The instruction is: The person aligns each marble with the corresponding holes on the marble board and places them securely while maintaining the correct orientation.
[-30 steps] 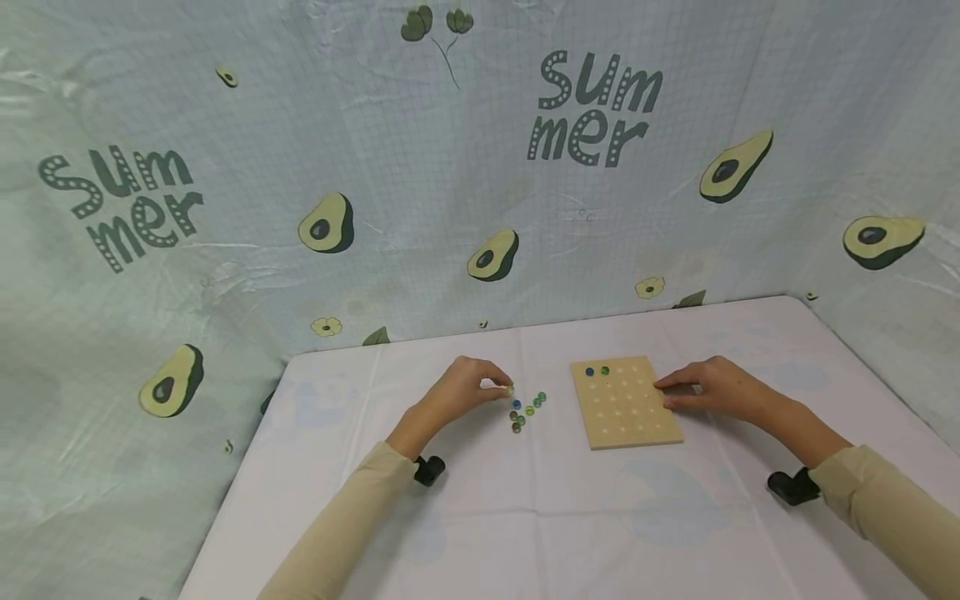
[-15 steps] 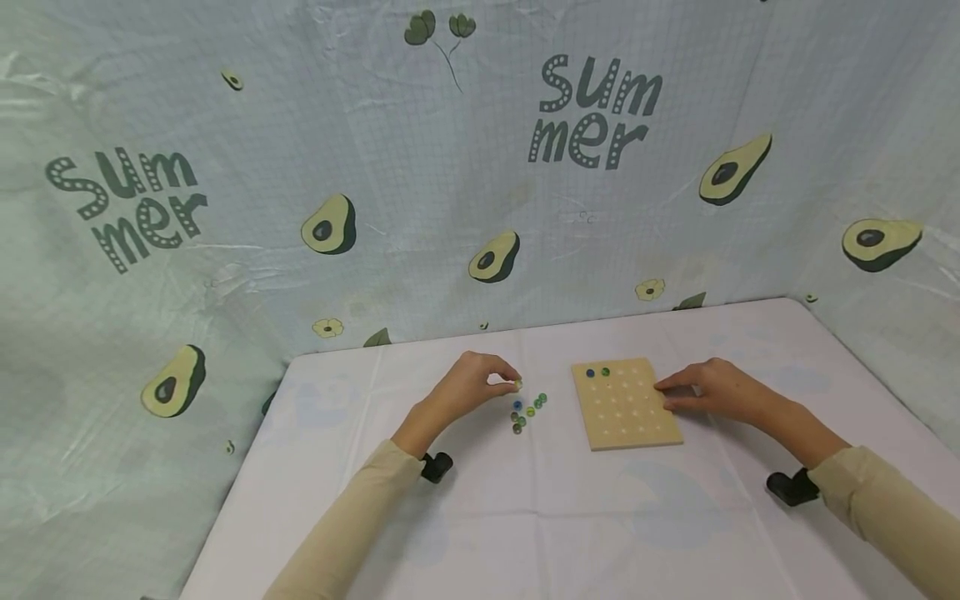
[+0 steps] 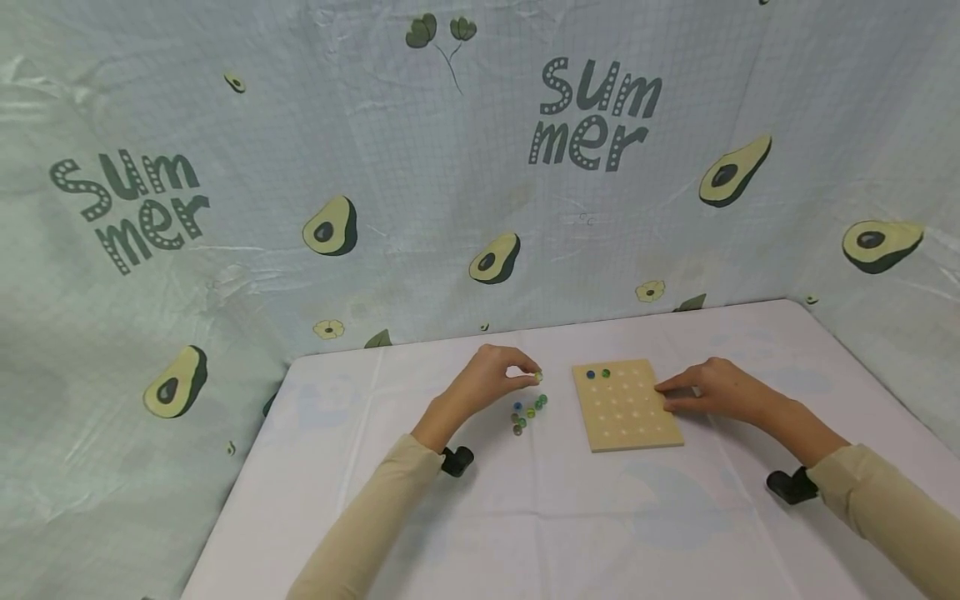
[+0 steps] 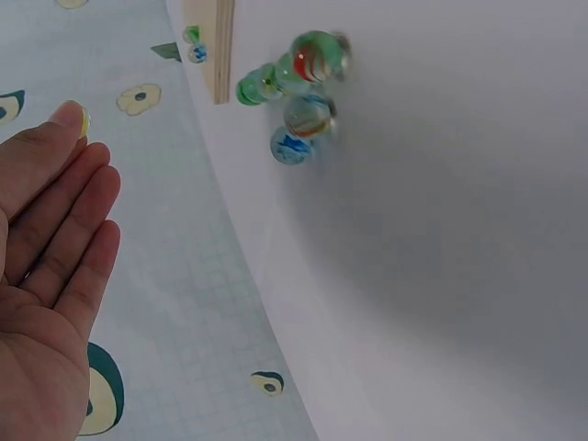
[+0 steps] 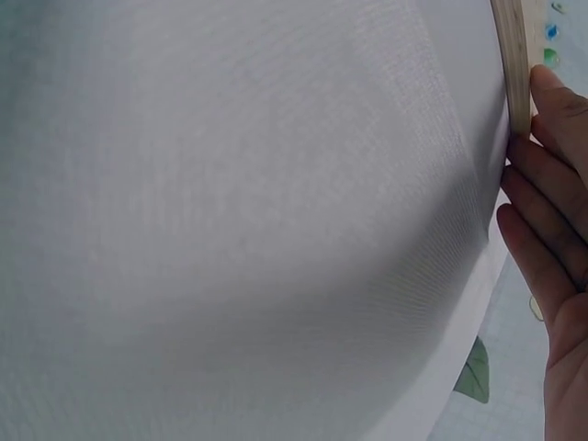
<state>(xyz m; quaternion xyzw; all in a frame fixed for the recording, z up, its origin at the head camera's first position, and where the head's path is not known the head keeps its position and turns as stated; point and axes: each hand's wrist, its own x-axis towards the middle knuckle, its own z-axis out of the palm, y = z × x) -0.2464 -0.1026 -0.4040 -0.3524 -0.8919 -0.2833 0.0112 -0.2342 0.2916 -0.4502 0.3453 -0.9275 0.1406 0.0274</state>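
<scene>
In the head view my left hand point(image 3: 487, 381) pinches a yellowish glass marble point(image 3: 537, 377) between thumb and fingertips, above and left of the wooden board point(image 3: 630, 425). The left wrist view shows a sliver of this marble point(image 4: 85, 122) by the thumb tip, with the other fingers nearly straight. My right hand point(image 3: 723, 390) touches the board's right edge with thumb and index finger. From the right wrist, its fingers look extended along the board's side point(image 5: 515, 64). The board has rows of shallow dimples; a blue marble point(image 3: 591, 375) and a green marble point(image 3: 606, 373) sit in its far-left row.
Several loose marbles, among them a yellow-green marble point(image 3: 531, 412) and a blue marble point(image 3: 517, 406), lie on the white-covered table point(image 3: 540, 542) between my left hand and the board. A patterned cloth point(image 3: 420, 167) hangs behind the table's far edge.
My left hand has lifted from beside the loose marbles and moved right and away toward the board, carrying the pinched marble. The right hand stays at the board's edge.
</scene>
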